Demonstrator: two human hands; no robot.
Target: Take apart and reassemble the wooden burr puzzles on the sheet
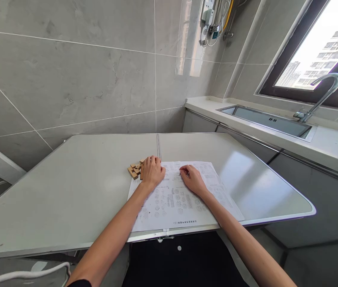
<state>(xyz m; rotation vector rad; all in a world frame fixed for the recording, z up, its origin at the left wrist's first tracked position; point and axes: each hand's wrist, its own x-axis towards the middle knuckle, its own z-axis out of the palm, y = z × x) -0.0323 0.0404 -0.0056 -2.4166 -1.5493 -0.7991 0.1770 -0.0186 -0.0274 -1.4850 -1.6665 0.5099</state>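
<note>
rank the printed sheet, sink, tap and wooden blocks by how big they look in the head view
1. printed sheet
2. sink, though farther from the camera, so really it may be bigger
3. tap
4. wooden blocks, partly under the left hand

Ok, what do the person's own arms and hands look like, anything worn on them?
Both are bare: no gloves on the left hand or right hand, and no ring, watch or bracelet visible. The forearms are uncovered. Only the edge of a dark sleeve shows high on the left arm, at the picture's bottom edge.
</note>
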